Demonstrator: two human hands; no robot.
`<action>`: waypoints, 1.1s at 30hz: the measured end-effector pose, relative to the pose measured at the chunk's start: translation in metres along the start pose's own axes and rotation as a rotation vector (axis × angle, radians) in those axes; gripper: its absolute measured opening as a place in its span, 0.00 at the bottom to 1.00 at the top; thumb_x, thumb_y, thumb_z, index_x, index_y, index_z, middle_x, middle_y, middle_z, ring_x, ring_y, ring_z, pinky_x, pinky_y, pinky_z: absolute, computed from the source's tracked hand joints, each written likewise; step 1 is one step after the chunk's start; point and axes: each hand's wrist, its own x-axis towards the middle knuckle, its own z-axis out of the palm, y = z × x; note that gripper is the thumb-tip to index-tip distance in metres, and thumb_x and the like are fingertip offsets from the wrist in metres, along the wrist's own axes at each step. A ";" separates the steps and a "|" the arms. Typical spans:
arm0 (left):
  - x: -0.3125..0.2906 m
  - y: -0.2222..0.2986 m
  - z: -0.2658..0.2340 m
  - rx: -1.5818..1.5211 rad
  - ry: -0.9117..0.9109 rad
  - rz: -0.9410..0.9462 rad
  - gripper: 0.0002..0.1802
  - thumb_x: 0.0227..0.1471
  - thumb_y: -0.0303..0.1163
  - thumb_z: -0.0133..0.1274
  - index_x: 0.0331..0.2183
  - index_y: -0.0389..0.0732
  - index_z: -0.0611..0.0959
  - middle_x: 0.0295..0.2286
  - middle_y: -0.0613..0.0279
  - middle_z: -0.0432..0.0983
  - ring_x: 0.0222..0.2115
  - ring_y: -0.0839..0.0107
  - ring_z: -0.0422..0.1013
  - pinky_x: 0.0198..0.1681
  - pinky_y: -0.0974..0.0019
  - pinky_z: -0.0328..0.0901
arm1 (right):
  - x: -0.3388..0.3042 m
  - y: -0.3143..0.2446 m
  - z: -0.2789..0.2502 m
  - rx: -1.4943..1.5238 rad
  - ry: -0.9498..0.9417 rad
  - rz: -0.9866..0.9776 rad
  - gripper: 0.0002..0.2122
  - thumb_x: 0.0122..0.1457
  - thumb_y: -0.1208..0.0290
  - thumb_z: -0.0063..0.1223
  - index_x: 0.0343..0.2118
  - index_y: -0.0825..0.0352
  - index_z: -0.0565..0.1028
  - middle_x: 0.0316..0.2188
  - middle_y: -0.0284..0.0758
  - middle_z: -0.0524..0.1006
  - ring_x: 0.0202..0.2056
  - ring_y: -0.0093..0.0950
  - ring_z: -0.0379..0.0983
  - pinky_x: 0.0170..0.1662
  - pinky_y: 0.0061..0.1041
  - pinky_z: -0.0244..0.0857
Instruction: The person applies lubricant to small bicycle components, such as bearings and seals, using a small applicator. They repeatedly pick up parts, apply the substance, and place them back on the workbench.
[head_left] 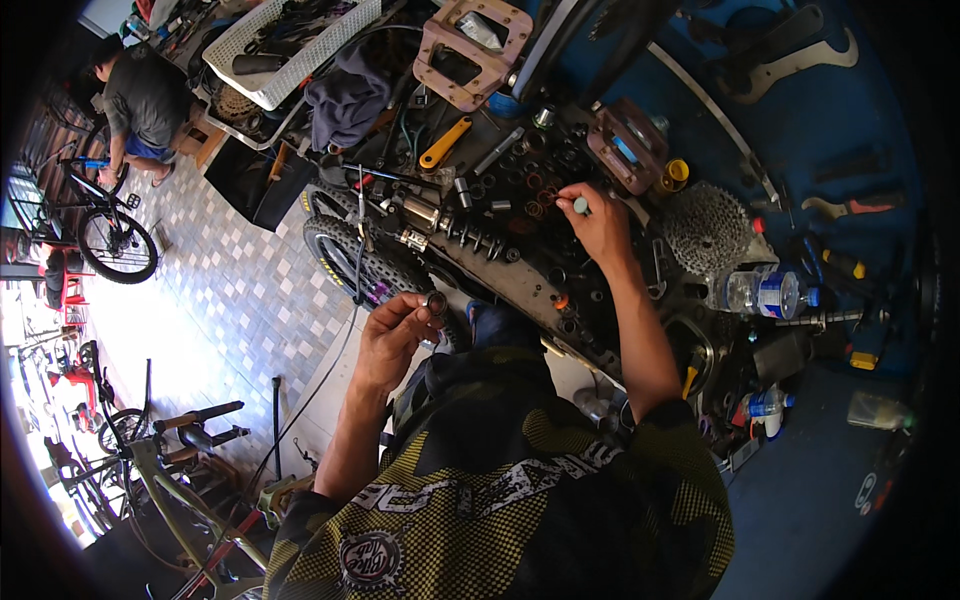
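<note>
My left hand [392, 338] is closed in a pinch on a small metal ring [435, 302], held up in front of my body and left of the workbench edge. My right hand [603, 232] reaches over the cluttered bench with its fingers closed on a small object with a round pale green end [581, 205]; the rest of it is hidden by the fingers. Just left of those fingers lie several orange-red rings [541, 203]. Metal sockets [462, 192] and dark rings are scattered nearby. A coil-spring shock absorber [480, 242] lies along the bench's near edge.
Right of my right arm are a bicycle cassette [706, 228] and a clear bottle [765, 293]. Farther back lie a yellow-handled tool [445, 143], a dark cloth [348, 95] and a white basket [290, 60]. Bicycle wheels stand left of the bench. Another person [148, 100] bends near a bicycle.
</note>
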 end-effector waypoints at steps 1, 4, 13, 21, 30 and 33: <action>0.001 -0.002 -0.002 0.005 -0.007 -0.003 0.08 0.66 0.30 0.54 0.43 0.37 0.81 0.38 0.62 0.80 0.36 0.72 0.76 0.40 0.66 0.69 | -0.005 -0.013 0.000 0.054 0.071 -0.082 0.07 0.55 0.76 0.67 0.36 0.61 0.80 0.38 0.35 0.83 0.34 0.36 0.82 0.35 0.31 0.74; 0.006 -0.003 0.004 -0.007 -0.005 -0.017 0.07 0.65 0.28 0.55 0.43 0.37 0.82 0.37 0.63 0.81 0.35 0.75 0.76 0.39 0.69 0.71 | -0.017 -0.045 -0.007 0.039 0.290 -0.458 0.11 0.50 0.78 0.71 0.35 0.59 0.82 0.36 0.31 0.82 0.33 0.33 0.81 0.33 0.31 0.74; 0.007 0.002 0.012 -0.024 -0.016 -0.019 0.07 0.65 0.28 0.56 0.42 0.37 0.83 0.36 0.65 0.82 0.35 0.77 0.77 0.39 0.70 0.71 | -0.023 -0.116 -0.038 -0.122 0.525 -0.834 0.16 0.43 0.74 0.80 0.31 0.48 0.81 0.33 0.23 0.66 0.27 0.22 0.68 0.26 0.23 0.65; 0.006 0.001 0.012 -0.032 -0.023 -0.002 0.07 0.65 0.29 0.56 0.42 0.36 0.83 0.36 0.65 0.82 0.34 0.76 0.76 0.38 0.69 0.70 | -0.026 -0.125 -0.041 -0.142 0.532 -0.846 0.19 0.42 0.74 0.81 0.33 0.45 0.81 0.32 0.23 0.64 0.27 0.20 0.67 0.27 0.23 0.65; 0.004 0.013 0.022 -0.080 -0.045 -0.032 0.07 0.65 0.29 0.55 0.43 0.38 0.82 0.39 0.64 0.82 0.34 0.76 0.77 0.38 0.69 0.71 | -0.028 -0.133 -0.042 -0.083 0.468 -0.882 0.19 0.41 0.82 0.78 0.33 0.50 0.81 0.34 0.27 0.63 0.25 0.21 0.66 0.21 0.22 0.58; 0.005 0.013 0.023 -0.109 -0.059 -0.036 0.08 0.66 0.29 0.55 0.44 0.38 0.82 0.41 0.64 0.82 0.35 0.75 0.78 0.39 0.69 0.72 | -0.028 -0.134 -0.040 -0.092 0.483 -0.887 0.19 0.41 0.81 0.78 0.33 0.50 0.81 0.33 0.27 0.63 0.25 0.22 0.66 0.21 0.23 0.58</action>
